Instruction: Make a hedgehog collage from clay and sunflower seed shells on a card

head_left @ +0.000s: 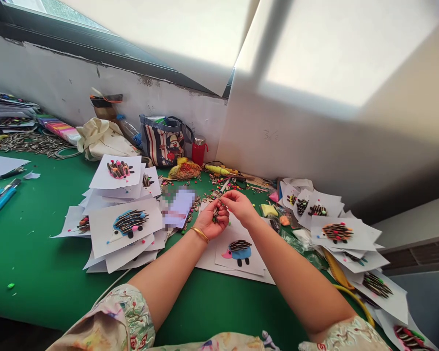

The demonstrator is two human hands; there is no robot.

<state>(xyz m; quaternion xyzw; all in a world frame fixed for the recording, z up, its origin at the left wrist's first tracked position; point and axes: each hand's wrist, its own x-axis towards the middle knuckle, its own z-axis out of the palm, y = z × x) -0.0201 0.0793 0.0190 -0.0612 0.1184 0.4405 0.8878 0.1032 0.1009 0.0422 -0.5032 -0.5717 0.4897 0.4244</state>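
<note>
Several dark seeds [215,214] are held within the left hand [212,224], against its palm and partly covered by the curled fingers. By its fingertips, the right hand [239,207] is set with thumb and forefinger close together; whether a seed is pinched there cannot be told. Just below both hands in the view, a hedgehog card [241,249] is laid on white paper [208,262], its blue body topped with seeds. A phone [179,207] is placed left of the hands, near a stack of cards [126,224]; more cards [332,231] are piled at right on the green table [51,282].
</note>
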